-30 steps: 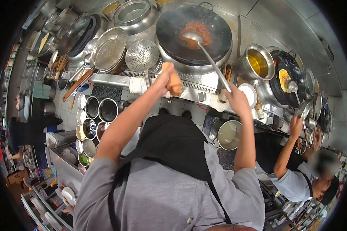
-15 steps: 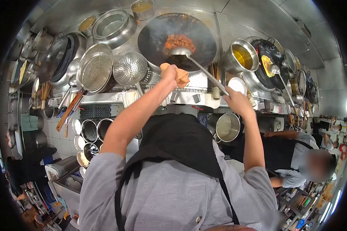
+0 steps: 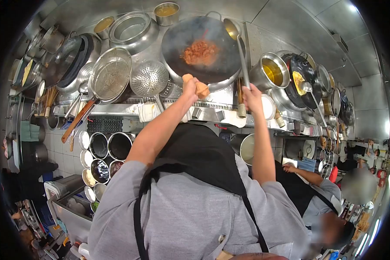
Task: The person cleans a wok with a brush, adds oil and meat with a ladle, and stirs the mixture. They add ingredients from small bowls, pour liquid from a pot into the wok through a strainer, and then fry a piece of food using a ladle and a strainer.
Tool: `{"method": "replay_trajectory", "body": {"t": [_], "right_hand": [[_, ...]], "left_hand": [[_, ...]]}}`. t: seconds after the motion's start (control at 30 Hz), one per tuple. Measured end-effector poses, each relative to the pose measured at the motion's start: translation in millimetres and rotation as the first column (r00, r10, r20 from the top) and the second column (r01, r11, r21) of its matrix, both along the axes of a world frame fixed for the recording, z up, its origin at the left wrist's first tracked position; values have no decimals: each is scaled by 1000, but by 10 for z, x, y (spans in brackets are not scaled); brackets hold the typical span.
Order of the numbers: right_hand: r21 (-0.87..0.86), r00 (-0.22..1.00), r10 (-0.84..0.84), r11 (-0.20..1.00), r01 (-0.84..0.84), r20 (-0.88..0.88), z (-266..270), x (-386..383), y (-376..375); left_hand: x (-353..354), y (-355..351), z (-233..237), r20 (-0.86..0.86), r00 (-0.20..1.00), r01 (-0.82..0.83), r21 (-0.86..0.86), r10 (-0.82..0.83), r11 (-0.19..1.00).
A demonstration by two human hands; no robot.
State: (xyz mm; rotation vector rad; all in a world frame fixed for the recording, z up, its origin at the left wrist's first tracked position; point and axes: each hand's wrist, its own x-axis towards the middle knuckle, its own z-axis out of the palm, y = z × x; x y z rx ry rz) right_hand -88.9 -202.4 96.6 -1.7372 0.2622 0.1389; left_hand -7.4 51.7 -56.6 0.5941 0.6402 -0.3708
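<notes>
My left hand (image 3: pixel 190 89) is closed around an orange-brown cloth (image 3: pixel 201 89) at the near rim of a big black wok (image 3: pixel 177 60). Reddish pieces of food (image 3: pixel 200 53) lie in the wok, with steam over them. My right hand (image 3: pixel 252 99) grips the handle of a long metal ladle (image 3: pixel 242 54). The ladle's bowl is at the wok's upper right edge, turned upward, and its inside looks yellowish.
Left of the wok lie a perforated skimmer (image 3: pixel 149 78) and a mesh strainer (image 3: pixel 112 73). Right of it are a pot of yellow oil (image 3: pixel 273 73) and a second wok (image 3: pixel 305 65). A co-worker (image 3: pixel 307 182) is at the right.
The ladle has moved from the food to the wok's upper right edge, with my right hand shifting left. The wok now shows its far handle. The co-worker has changed posture.
</notes>
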Motion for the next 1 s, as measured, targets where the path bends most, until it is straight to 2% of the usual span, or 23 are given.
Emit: {"method": "replay_trajectory", "body": {"t": [0.07, 0.13, 0.17, 0.27, 0.3, 0.33, 0.4, 0.43, 0.47, 0.53, 0.6, 0.63, 0.67, 0.7, 0.73, 0.8, 0.87, 0.9, 1.0], "right_hand": [[-207, 999, -45, 977, 46, 11, -403, 149, 271], [55, 987, -37, 997, 46, -156, -413, 35, 525], [140, 980, 34, 990, -7, -195, -445, 1, 469], [-254, 988, 90, 960, -120, -129, -396, -186, 325], [-336, 981, 143, 925, -179, -127, -295, -252, 268], [-471, 988, 151, 871, -140, -14, -186, -345, 269], [-593, 980, 200, 789, -160, 2, -46, -412, 178], [-620, 969, 234, 750, -231, -78, -130, -348, 68], [-605, 960, 274, 757, -249, -52, -218, -250, -27], [-574, 938, 347, 766, -289, -11, -395, -100, -175], [-553, 945, 320, 777, -300, -63, -137, -87, -85], [-572, 953, 290, 768, -288, -90, 81, -168, 27], [-591, 959, 260, 758, -275, -112, 197, -225, 82], [-626, 969, 244, 748, -219, -48, -28, -272, 35], [-655, 970, 240, 730, -197, -25, 22, -345, 114], [-708, 956, 293, 674, -211, -6, -285, -278, 31], [-604, 949, 315, 753, -260, -16, -301, -144, -48], [-436, 949, 213, 849, -298, -234, 57, -128, 64], [-576, 984, 172, 801, -162, -38, -55, -210, 18]], "left_hand": [[48, -39, 104, 27, 999, -36, 77, 34, 996], [232, -32, -52, 38, 998, -45, 119, 41, 992], [331, -13, -184, 60, 998, -10, 107, 4, 994], [339, 29, -125, 119, 990, 54, 154, -73, 987], [235, 86, 78, 72, 988, 120, 172, -134, 978], [201, 164, 60, 117, 972, 189, 134, -205, 973], [-70, 288, 493, 43, 966, 251, 103, -256, 963], [-178, 359, 558, 25, 967, 253, 20, -254, 967], [-291, 462, 534, 75, 967, 248, -45, -244, 968], [-644, 700, 720, 162, 902, 424, -175, -399, 888], [-998, 782, 1043, 46, 927, 372, -218, -371, 902], [-1136, 816, 1211, 15, 938, 346, -110, -347, 932], [-1234, 909, 1124, 36, 934, 358, -78, -356, 931], [-1308, 1042, 961, 62, 929, 366, -41, -364, 930], [-1365, 1105, 902, 85, 924, 375, -4, -373, 927], [-1395, 1138, 821, 54, 934, 353, -4, -352, 936], [-1507, 1114, 872, 19, 954, 301, -10, -301, 954], [-1515, 1048, 994, 15, 968, 249, -11, -249, 968], [-1611, 838, 1519, 27, 993, 117, -36, -116, 992]]}}
